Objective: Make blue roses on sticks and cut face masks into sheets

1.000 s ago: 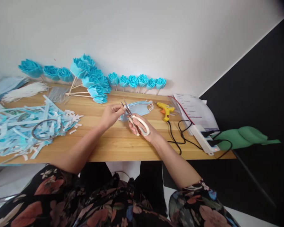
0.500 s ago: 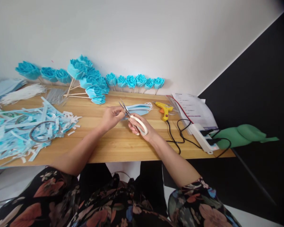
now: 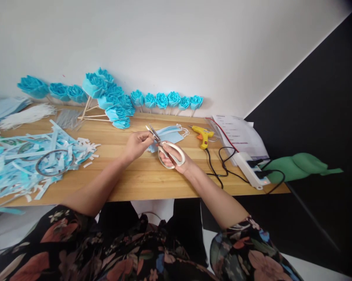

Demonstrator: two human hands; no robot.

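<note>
My right hand [image 3: 173, 156] is closed round the white handles of the scissors [image 3: 180, 157], whose blades point up and left. Beside the blades, my left hand [image 3: 140, 143] is pinched; whatever lies between its fingertips is too small to make out. Light blue face masks [image 3: 171, 135] with white ear loops lie on the wooden table just behind the scissors, and a piece of blue material shows between the two hands. A yellow glue gun [image 3: 204, 136] rests to the right of the masks.
Blue paper-like flowers [image 3: 161, 100] on sticks line the wall. A heap of blue and white strips [image 3: 47, 160] covers the table's left side, with white loops [image 3: 29, 116] behind. Papers [image 3: 240, 136], a power strip [image 3: 250, 171] with black cables and a green object [image 3: 300, 167] are on the right.
The scissors have opened wider, their handles spread apart in my right hand. More of the blue mask material shows behind and between my hands. My left hand is nearly unmoved.
</note>
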